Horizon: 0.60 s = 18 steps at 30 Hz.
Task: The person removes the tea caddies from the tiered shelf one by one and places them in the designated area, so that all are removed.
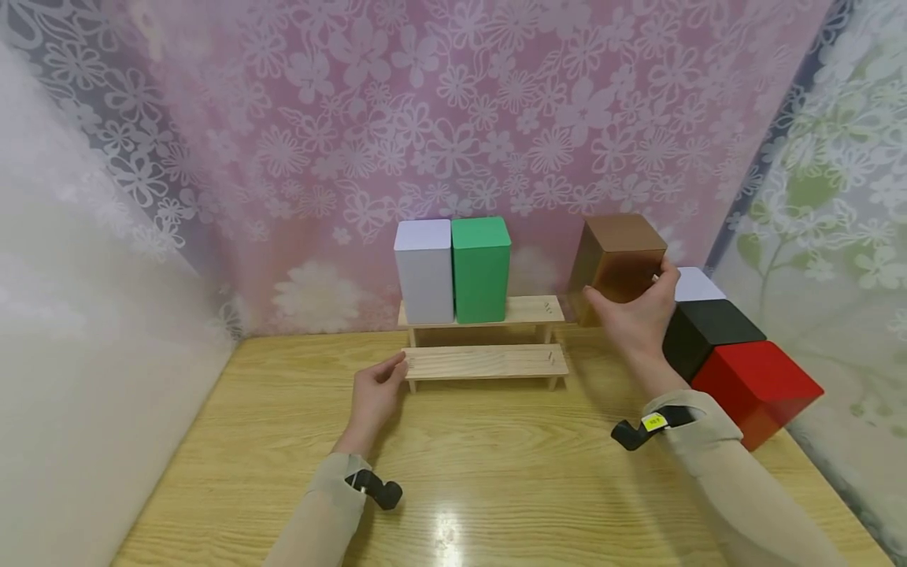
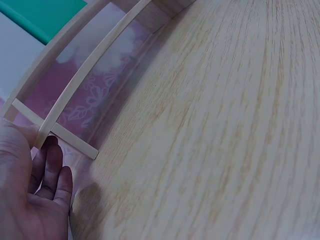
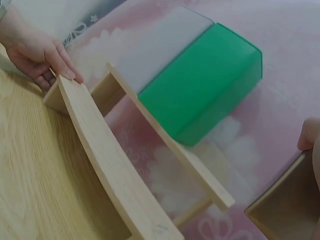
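Note:
A two-step wooden rack [image 1: 489, 361] stands at the back of the table. My left hand [image 1: 375, 398] pinches the left end of its lower step; in the left wrist view the thumb lies above the step and the curled fingers [image 2: 52, 170] are below it. On the upper step a white box [image 1: 425, 272] and a green box [image 1: 482, 270] stand upright, side by side. To the right of the rack, my right hand [image 1: 641, 315] grips a brown box [image 1: 623, 234], thumb on one side and fingers on the other. Whether its base touches the table is hidden.
Right of my right hand, a black box [image 1: 716, 323] and a red box [image 1: 761, 378] stand together, with another white box [image 1: 697, 285] behind them. A flowered curtain [image 1: 453, 142] hangs behind the table [image 1: 489, 465], and pale walls flank it.

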Each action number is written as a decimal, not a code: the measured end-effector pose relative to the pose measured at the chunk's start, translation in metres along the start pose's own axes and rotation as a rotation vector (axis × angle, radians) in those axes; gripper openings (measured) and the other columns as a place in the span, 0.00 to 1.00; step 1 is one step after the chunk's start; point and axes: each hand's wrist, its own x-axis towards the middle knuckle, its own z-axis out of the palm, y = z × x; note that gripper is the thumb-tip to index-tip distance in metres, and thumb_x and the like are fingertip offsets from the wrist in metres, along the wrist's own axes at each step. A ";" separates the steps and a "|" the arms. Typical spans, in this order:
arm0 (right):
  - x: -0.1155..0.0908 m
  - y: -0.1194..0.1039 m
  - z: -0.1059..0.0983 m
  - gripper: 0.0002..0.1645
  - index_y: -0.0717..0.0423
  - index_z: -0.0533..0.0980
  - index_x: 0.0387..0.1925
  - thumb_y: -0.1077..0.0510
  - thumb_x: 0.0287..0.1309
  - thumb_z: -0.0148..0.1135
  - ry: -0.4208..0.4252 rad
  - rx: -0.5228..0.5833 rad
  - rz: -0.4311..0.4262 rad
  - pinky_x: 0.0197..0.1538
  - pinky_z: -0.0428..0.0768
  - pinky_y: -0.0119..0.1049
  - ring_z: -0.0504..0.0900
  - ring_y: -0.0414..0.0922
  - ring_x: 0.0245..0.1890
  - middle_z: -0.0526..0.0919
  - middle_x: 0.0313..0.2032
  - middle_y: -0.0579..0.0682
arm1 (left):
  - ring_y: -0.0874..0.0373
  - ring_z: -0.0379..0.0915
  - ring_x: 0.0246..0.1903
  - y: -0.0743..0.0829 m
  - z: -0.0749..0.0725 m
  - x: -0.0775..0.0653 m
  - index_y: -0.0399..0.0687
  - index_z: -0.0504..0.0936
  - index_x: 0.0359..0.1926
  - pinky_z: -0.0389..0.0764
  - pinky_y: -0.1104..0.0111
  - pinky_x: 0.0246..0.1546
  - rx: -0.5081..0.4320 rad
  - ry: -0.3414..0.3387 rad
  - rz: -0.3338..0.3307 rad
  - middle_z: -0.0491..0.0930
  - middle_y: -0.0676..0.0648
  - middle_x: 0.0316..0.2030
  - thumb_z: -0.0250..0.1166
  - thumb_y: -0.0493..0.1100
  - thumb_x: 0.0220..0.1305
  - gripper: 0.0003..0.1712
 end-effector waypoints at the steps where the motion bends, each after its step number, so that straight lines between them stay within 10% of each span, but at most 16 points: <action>1: 0.000 0.002 -0.001 0.58 0.52 0.59 0.75 0.52 0.47 0.84 0.001 -0.008 0.007 0.66 0.73 0.40 0.72 0.49 0.64 0.70 0.67 0.54 | 0.51 0.82 0.52 0.000 0.000 0.000 0.45 0.90 0.57 0.80 0.76 0.44 0.003 0.000 0.000 0.88 0.40 0.52 0.70 0.43 0.74 0.15; 18: -0.020 0.065 -0.001 0.61 0.53 0.59 0.76 0.54 0.46 0.85 -0.014 -0.042 0.050 0.65 0.74 0.52 0.73 0.53 0.64 0.71 0.68 0.56 | 0.52 0.82 0.53 -0.002 -0.001 0.000 0.45 0.90 0.57 0.79 0.77 0.45 0.017 0.001 0.007 0.88 0.41 0.53 0.71 0.44 0.74 0.15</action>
